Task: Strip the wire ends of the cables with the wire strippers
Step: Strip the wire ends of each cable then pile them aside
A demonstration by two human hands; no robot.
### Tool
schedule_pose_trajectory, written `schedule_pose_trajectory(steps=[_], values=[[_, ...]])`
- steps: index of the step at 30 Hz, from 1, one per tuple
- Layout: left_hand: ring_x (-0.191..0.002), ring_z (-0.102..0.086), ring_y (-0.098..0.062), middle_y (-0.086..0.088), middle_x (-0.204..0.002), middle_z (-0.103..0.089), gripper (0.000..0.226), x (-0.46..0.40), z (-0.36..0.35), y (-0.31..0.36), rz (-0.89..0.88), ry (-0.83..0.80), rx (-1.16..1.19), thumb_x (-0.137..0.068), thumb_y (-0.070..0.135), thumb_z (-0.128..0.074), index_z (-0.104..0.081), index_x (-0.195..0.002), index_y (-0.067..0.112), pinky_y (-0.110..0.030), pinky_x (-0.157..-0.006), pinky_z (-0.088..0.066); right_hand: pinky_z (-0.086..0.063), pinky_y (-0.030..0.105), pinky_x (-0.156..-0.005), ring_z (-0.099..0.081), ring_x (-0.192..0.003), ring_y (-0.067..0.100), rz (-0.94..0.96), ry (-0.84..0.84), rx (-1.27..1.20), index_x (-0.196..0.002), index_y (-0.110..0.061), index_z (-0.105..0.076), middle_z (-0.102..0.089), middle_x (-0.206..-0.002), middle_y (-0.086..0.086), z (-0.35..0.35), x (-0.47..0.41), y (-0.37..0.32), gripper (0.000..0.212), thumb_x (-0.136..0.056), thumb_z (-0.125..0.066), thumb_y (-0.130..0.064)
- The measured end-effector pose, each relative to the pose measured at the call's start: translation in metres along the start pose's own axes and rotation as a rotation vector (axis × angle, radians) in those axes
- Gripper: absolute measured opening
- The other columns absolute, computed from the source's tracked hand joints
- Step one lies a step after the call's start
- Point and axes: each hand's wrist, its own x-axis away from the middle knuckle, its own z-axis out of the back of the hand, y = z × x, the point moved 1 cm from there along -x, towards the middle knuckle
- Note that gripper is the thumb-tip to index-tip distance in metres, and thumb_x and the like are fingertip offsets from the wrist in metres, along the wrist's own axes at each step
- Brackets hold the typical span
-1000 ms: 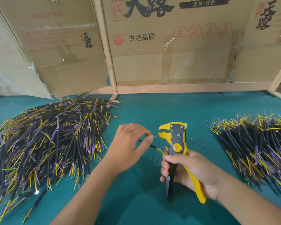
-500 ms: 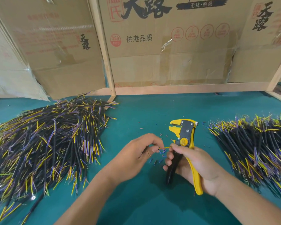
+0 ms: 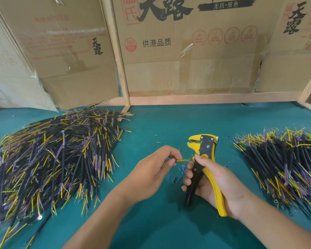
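The right hand (image 3: 214,178) is gripping the wire strippers (image 3: 203,159) by the handles; the left hand (image 3: 151,169) is pinching a light, floppy cable (image 3: 183,160) close to its end, above the desk (image 3: 169,126).

Left hand (image 3: 154,169), right hand (image 3: 217,180): bare, forearms unsleeved.

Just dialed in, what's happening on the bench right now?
A person is stripping cable ends. The right hand grips the yellow wire strippers upright, while the left hand pinches a short cable whose yellow wire end reaches to the right thumb, below the tool's head. Cable piles lie on the left and right, with insulation bits scattered between the hands.
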Motion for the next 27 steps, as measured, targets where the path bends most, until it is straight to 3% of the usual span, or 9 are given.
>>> schedule_pose_trajectory(steps=[7, 12, 18, 22, 25, 27], values=[[-0.075, -0.049, -0.004, 0.024, -0.096, -0.053, 0.012, -0.0008, -0.0006, -0.0012, 0.009, 0.05, -0.001, -0.103, 0.034, -0.046, -0.049, -0.11, 0.043, -0.008, -0.067, -0.034, -0.055, 0.046, -0.069, -0.052, -0.064, 0.029, -0.019, 0.004, -0.015, -0.083, -0.005, -0.063, -0.051, -0.074, 0.014, -0.0015, 0.0021, -0.0004, 0.033, -0.083, -0.069, -0.038], [-0.078, -0.051, 0.004, 0.033, -0.091, -0.053, 0.029, -0.0016, 0.0, 0.0032, -0.006, 0.095, -0.012, -0.104, 0.022, -0.047, -0.046, -0.107, 0.051, -0.006, -0.069, -0.035, -0.054, 0.045, -0.069, -0.051, -0.063, 0.029, -0.03, 0.01, -0.024, -0.086, -0.005, -0.061, -0.05, -0.074, 0.013, -0.0025, 0.0018, -0.0002, 0.037, -0.084, -0.067, -0.041], [-0.076, -0.05, 0.005, 0.035, -0.088, -0.052, 0.024, -0.0012, 0.0006, 0.003, -0.009, 0.108, -0.016, -0.104, 0.021, -0.048, -0.048, -0.107, 0.045, -0.006, -0.068, -0.035, -0.055, 0.045, -0.07, -0.051, -0.063, 0.029, -0.037, 0.009, -0.024, -0.086, -0.004, -0.061, -0.05, -0.074, 0.013, -0.0016, 0.0012, -0.0009, 0.037, -0.085, -0.066, -0.041], [-0.085, -0.054, 0.002, 0.027, -0.096, -0.056, 0.009, -0.0014, -0.0005, 0.0032, 0.008, 0.119, 0.009, -0.102, 0.039, -0.046, -0.051, -0.108, 0.042, -0.01, -0.072, -0.037, -0.055, 0.046, -0.069, -0.052, -0.063, 0.029, -0.046, -0.001, -0.026, -0.087, -0.004, -0.061, -0.05, -0.074, 0.013, -0.0002, 0.0006, -0.0002, 0.038, -0.082, -0.068, -0.041], [-0.096, -0.058, -0.002, 0.023, -0.103, -0.059, 0.018, -0.002, -0.0003, 0.0031, 0.013, 0.132, -0.041, -0.099, 0.052, -0.041, -0.052, -0.11, 0.043, -0.022, -0.082, -0.046, -0.055, 0.045, -0.068, -0.052, -0.063, 0.029, -0.046, -0.004, -0.032, -0.086, -0.004, -0.061, -0.05, -0.074, 0.013, 0.0004, -0.0005, 0.0001, 0.038, -0.083, -0.068, -0.041], [-0.091, -0.056, -0.003, 0.023, -0.102, -0.057, 0.019, -0.0023, -0.0002, 0.0038, -0.01, 0.134, -0.088, -0.101, 0.05, -0.039, -0.052, -0.112, 0.042, -0.02, -0.079, -0.044, -0.054, 0.045, -0.068, -0.051, -0.062, 0.029, -0.041, 0.001, -0.028, -0.085, -0.004, -0.061, -0.05, -0.073, 0.013, -0.0001, -0.0016, 0.0, 0.038, -0.083, -0.068, -0.042]])
